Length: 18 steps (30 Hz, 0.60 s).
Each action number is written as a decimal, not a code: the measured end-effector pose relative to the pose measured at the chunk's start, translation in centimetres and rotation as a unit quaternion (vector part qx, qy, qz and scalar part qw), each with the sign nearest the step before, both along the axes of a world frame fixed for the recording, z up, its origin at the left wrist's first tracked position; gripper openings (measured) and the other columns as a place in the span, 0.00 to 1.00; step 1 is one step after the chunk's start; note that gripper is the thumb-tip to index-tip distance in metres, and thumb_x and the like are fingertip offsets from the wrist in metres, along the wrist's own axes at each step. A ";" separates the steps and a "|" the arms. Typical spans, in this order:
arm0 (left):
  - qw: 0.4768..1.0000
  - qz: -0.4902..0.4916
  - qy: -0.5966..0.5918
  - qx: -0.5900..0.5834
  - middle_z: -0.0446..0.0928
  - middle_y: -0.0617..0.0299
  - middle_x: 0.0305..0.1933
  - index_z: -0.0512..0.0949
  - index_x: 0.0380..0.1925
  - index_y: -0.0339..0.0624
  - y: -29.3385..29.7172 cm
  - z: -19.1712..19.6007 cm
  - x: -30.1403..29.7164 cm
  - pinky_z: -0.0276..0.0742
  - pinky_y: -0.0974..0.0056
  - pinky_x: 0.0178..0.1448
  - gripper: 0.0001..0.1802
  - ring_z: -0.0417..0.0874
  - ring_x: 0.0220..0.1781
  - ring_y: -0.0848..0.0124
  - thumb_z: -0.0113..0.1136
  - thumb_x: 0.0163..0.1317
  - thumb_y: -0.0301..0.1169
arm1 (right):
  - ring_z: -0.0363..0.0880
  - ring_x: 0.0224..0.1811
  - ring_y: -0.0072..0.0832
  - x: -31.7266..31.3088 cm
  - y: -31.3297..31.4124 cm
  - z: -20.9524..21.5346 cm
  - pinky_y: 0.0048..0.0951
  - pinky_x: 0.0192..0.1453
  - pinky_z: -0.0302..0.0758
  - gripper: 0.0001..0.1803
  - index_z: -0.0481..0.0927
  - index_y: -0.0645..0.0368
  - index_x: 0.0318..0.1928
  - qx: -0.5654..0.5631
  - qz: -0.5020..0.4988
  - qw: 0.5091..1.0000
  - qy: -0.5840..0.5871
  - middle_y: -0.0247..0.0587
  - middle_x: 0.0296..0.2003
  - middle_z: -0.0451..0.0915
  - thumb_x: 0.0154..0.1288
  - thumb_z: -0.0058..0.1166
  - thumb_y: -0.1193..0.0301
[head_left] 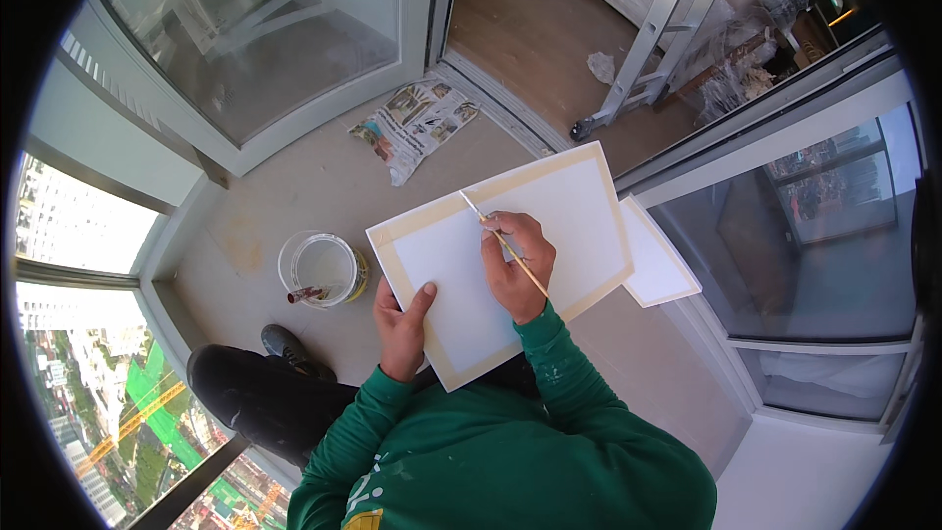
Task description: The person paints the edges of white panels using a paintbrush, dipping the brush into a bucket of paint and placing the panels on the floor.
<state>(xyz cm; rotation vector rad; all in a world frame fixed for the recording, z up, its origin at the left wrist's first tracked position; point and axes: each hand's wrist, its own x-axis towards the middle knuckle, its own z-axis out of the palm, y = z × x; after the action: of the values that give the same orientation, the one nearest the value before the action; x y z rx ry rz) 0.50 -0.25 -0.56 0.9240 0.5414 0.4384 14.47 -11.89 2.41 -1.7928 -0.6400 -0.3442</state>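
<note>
A white rectangular panel [461, 280], bordered with beige masking tape, lies tilted over my lap. My left hand [400, 329] grips its lower left edge, thumb on the face and the other fingers mostly hidden underneath. Between the fingers of my right hand [518, 265] is a thin paintbrush [533, 280]. Its tip meets the panel near the tape along the far edge. To the left, a round clear-walled tub [327, 260] stands on the floor with a brush [306, 293] resting in it, and pale liquid or paint seems to be inside.
A second white taped panel [655, 260] lies at the right beside the glass door [814, 236]. Crumpled newspaper [417, 128] is on the tiles near the door track [500, 103]. Beyond stands a metal ladder [653, 44], with plastic-wrapped items [736, 69] around it. Windows line the left.
</note>
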 end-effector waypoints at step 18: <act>1.000 0.001 -0.020 -0.012 0.84 0.54 0.52 0.75 0.58 0.33 0.2 0.1 0.0 0.83 0.62 0.56 0.21 0.86 0.51 0.69 0.68 0.67 0.24 | 0.87 0.45 0.37 1.2 -1.2 -1.2 0.34 0.50 0.83 0.12 0.83 0.61 0.45 0.001 -0.044 0.999 0.005 0.45 0.41 0.86 0.61 0.61 0.84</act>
<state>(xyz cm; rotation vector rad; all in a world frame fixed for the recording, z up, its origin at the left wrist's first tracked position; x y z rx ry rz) 0.49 -0.08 -0.50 0.8897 0.5092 0.4503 15.68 -13.11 1.18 -1.8235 -0.5540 -0.3944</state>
